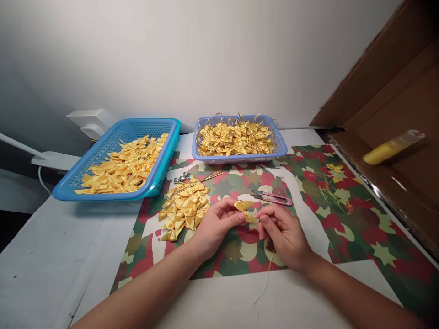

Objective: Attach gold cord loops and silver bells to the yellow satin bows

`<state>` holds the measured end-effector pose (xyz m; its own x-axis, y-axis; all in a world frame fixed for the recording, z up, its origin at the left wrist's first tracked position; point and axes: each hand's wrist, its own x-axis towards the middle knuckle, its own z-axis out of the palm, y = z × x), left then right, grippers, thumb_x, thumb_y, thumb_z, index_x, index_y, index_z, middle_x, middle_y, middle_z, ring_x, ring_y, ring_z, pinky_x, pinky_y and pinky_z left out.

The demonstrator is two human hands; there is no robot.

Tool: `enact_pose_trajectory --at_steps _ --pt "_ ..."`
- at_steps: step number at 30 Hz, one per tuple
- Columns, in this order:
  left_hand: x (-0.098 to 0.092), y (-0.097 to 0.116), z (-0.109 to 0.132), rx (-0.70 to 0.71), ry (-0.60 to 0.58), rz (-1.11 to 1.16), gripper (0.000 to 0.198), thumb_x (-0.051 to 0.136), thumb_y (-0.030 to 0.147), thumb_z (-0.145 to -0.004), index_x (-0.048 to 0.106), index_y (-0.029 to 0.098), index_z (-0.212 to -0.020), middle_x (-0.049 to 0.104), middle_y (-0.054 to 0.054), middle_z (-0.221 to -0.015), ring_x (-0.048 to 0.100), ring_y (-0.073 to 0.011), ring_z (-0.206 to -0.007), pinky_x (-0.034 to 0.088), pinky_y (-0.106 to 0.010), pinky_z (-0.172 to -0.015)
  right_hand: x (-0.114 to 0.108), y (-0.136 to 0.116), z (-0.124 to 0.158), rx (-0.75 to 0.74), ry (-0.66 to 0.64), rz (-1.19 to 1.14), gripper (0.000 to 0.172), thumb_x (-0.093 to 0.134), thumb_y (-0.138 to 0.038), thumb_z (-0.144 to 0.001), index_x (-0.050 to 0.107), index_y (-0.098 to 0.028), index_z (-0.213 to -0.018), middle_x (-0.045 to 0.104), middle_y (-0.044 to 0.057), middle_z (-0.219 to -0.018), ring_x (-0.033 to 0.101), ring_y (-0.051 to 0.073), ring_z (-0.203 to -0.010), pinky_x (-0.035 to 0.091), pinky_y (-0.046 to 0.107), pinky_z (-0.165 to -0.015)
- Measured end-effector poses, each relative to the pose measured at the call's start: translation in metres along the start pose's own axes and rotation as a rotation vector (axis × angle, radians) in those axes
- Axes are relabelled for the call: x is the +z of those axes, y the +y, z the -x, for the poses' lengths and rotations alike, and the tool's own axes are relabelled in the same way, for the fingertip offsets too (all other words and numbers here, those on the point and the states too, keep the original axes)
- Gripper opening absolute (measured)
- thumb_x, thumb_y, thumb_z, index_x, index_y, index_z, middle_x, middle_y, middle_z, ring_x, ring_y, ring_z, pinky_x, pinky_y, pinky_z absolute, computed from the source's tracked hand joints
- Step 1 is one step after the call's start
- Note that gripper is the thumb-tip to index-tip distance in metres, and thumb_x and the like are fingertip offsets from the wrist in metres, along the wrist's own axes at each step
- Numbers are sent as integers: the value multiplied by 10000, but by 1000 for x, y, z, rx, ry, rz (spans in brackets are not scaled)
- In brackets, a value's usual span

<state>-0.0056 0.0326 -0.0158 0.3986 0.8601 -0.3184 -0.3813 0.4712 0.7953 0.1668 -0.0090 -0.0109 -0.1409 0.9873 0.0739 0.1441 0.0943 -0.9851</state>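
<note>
Between the thumb and fingers of my left hand (pixel 219 224) is a yellow satin ribbon bow (pixel 244 208). Close at its right side, my right hand (pixel 283 233) is closed in a pinch, with a pale yellow thread (pixel 268 276) trailing down from it toward me. Whether a needle is also in that pinch is too small to make out. A pile of loose yellow bows (pixel 187 208) lies left of my left hand. Just beyond my right hand rest small thread snips (pixel 272 198) with pinkish handles.
A blue basket of bows (pixel 63 188) stands at left; another basket (pixel 240 159), at the back, holds bows with gold ties. Shiny beads (pixel 181 178) and gold ties (pixel 206 178) lie by the pile. Thread scraps (pixel 334 194) are at right, beside a cardboard wall (pixel 394 100).
</note>
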Motion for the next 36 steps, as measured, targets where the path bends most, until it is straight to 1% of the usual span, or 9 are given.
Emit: enact_pose_trajectory --at_steps 6,9,12,15,19,24,27,30,36 --pt "1 1 2 22 -30 7 276 833 308 -676 626 146 -761 647 11 -741 590 -93 -681 488 -214 -683 -6 1 -2 -95 40 115 203 426 -337 -993 578 -216 -933 502 -44 -582 461 102 -470 382 219 -446" --pt "0 0 2 9 -56 27 269 801 269 -727 582 180 -856 635 33 -698 573 -76 -617 464 -193 -626 -10 2 -6 -140 -2 246 183 403 -261 -997 582 -223 -1003 477 -58 -572 442 96 -457 378 217 -459" --pt "1 0 2 32 -58 95 370 793 226 -740 508 254 -976 643 53 -732 567 -79 -624 452 -189 -612 -12 2 -9 -252 -47 360 175 404 -188 -981 573 -227 -1002 496 -56 -603 453 94 -485 377 215 -488" --pt "2 -1 3 82 -46 99 290 789 237 -740 548 238 -902 604 51 -736 528 -77 -642 441 -187 -619 -11 1 -11 -324 -63 391 147 426 -154 -959 555 -224 -963 524 -49 -633 478 95 -515 383 210 -500" --pt "1 -3 4 74 -52 50 224 793 338 -724 670 165 -794 569 18 -748 498 -80 -663 417 -187 -615 -8 1 -10 -302 -63 369 131 440 -146 -949 537 -220 -903 504 -58 -597 465 83 -466 357 208 -456" --pt "0 -4 4 96 -30 -63 240 801 360 -722 666 163 -741 601 19 -728 536 -84 -661 439 -192 -628 -5 4 -4 -274 -16 296 117 437 -162 -961 529 -223 -922 499 -64 -610 449 62 -403 350 208 -422" --pt "1 -3 5 59 -53 -86 225 818 296 -710 665 169 -817 637 22 -685 580 -83 -593 477 -200 -596 -5 7 -1 -261 13 249 100 441 -183 -971 521 -229 -931 480 -71 -601 443 63 -397 352 210 -421" --pt "2 -2 6 16 -72 -38 312 846 255 -672 667 168 -912 642 31 -578 605 -96 -518 504 -208 -553 -5 8 -1 -238 22 226 78 453 -198 -971 511 -232 -930 484 -70 -598 442 71 -408 345 213 -418" --pt "-2 -4 6 19 -83 17 339 870 253 -634 723 168 -928 673 18 -620 624 -90 -528 530 -203 -569 -6 7 -4 -283 -115 271 100 465 -155 -945 517 -228 -901 551 -49 -597 469 96 -465 343 223 -438"
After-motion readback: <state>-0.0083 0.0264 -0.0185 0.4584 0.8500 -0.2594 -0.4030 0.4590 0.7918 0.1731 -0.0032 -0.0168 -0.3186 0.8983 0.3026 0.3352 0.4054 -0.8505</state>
